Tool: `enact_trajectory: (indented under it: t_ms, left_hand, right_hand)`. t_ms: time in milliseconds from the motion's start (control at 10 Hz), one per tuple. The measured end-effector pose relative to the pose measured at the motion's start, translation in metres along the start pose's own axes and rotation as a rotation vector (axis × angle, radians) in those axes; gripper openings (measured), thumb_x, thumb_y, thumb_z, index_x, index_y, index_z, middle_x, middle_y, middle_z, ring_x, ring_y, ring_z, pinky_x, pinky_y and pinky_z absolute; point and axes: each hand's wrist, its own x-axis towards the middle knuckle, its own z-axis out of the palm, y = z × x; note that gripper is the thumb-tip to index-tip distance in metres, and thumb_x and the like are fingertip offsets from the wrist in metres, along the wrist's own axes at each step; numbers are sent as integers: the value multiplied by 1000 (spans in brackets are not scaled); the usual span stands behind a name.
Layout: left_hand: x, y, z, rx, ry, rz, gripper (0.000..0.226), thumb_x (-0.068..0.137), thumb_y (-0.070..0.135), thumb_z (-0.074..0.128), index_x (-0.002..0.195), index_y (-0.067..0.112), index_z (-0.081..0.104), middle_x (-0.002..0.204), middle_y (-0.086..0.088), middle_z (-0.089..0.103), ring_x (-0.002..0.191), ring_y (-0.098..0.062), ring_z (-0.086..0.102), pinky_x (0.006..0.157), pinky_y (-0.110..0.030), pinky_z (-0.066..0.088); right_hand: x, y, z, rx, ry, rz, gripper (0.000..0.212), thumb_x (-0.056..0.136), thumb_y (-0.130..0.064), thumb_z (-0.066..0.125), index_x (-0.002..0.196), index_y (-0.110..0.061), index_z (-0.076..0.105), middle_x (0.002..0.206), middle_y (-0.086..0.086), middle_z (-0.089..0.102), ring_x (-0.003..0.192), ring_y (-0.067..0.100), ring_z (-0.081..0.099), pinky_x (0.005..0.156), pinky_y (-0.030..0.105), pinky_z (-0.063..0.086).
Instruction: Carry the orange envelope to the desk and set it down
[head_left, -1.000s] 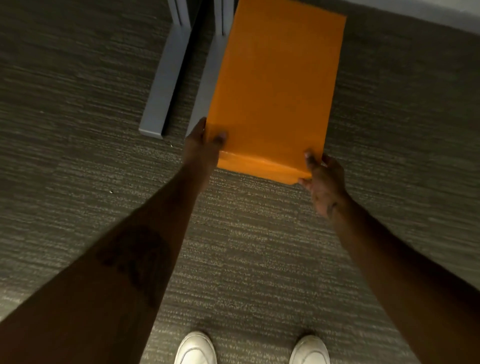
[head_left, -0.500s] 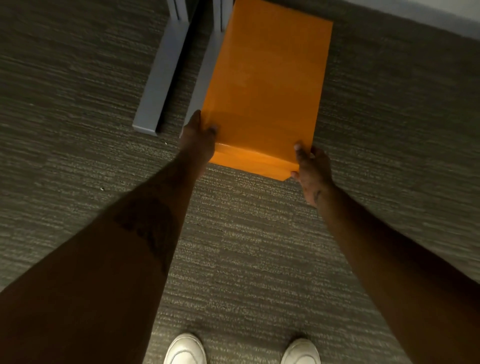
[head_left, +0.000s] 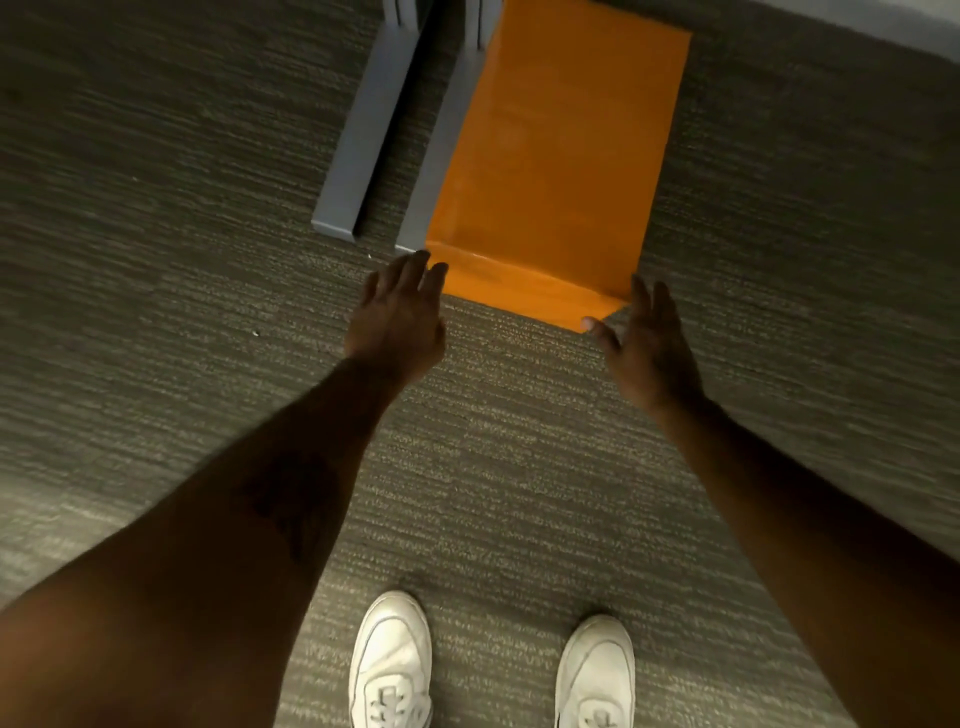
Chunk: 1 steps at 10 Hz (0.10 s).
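Now, both hands are spread open at the near edge of the orange envelope (head_left: 558, 156). Left hand (head_left: 397, 317), fingers extended, sits just beside the near left corner and grips nothing; right hand (head_left: 647, 348), likewise splayed, has its thumb touching or nearly touching the near right corner. Whether the envelope rests on a surface cannot be told: no desk top is visible, only grey desk legs (head_left: 363, 140) on carpet (head_left: 156, 260) left of it. Judged as release; do it well by keeping the envelope flat and supported. White shoes (head_left: 392, 670) stand nearer the viewer than the envelope.
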Motion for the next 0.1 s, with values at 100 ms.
enact_trajectory:
  t_ms: [100]
  left_hand:
    - [-7, 14, -19, 77, -10, 16, 73, 96, 34, 53, 156, 11, 17, 166, -17, 13, 153, -35, 10, 121, -56, 10]
  right_hand:
    - [-17, -11, -11, -115, -53, -66, 90, 87, -74, 22, 156, -20, 3, 163, 22, 4, 149, 40, 10, 113, 56, 28]
